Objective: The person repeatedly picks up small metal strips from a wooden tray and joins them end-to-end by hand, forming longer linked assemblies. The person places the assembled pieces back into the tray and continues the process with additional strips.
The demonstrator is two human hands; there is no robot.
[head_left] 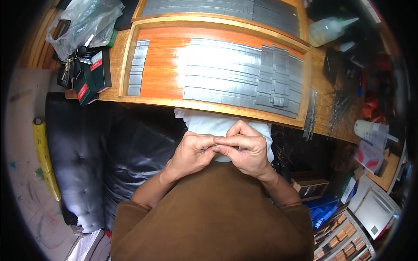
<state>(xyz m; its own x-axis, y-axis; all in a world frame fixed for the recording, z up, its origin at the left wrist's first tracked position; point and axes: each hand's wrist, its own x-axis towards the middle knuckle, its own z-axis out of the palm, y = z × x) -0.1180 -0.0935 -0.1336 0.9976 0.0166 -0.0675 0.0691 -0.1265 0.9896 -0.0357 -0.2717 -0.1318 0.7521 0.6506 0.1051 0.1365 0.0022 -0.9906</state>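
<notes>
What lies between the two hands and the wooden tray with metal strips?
In the head view, only white cloth lies between the hands and the wooden tray.

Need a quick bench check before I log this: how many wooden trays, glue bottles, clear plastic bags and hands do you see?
Wooden trays: 2, the near tray and the far tray, both holding grey metal strips
Glue bottle: 1
Clear plastic bag: 1
Hands: 2, left hand and right hand, fingertips pinched together
Total: 6
</notes>
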